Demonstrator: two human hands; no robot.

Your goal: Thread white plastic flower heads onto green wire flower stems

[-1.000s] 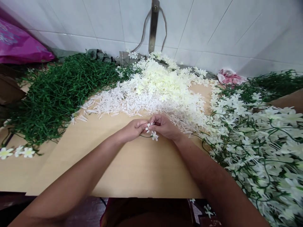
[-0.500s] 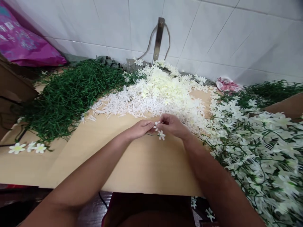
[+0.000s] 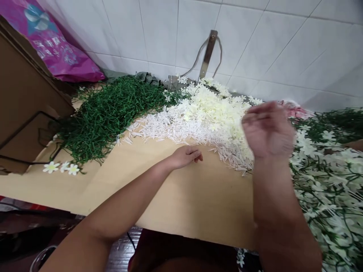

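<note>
Three white flowers [image 3: 64, 166] with yellow middles lie towards the left end of the table [image 3: 176, 200], beside a brown box [image 3: 25, 90]. Well to their right, the left hand [image 3: 185, 156] is above the bare board between the table's front edge and the heaps, fingers loosely bent, thumb against them. I see nothing in its grasp, though its inner side is hidden from me. The right hand [image 3: 269, 130] is raised and blurred, partly open with bent fingers; I can't tell whether it holds anything. Behind its fingers spread cream petals [image 3: 211, 107], piled near the back edge, with thin white sticks [image 3: 170, 126] heaped in front of them. Along the table's right side, close by that forearm, sits a big tangle of white blossoms on green stems [image 3: 329, 189]. Green stalks [image 3: 119, 105] fill the back left corner, below a purple bag [image 3: 70, 56]. A pink-and-white cloth [image 3: 299, 110] lies by the wall, at the back right.
</note>
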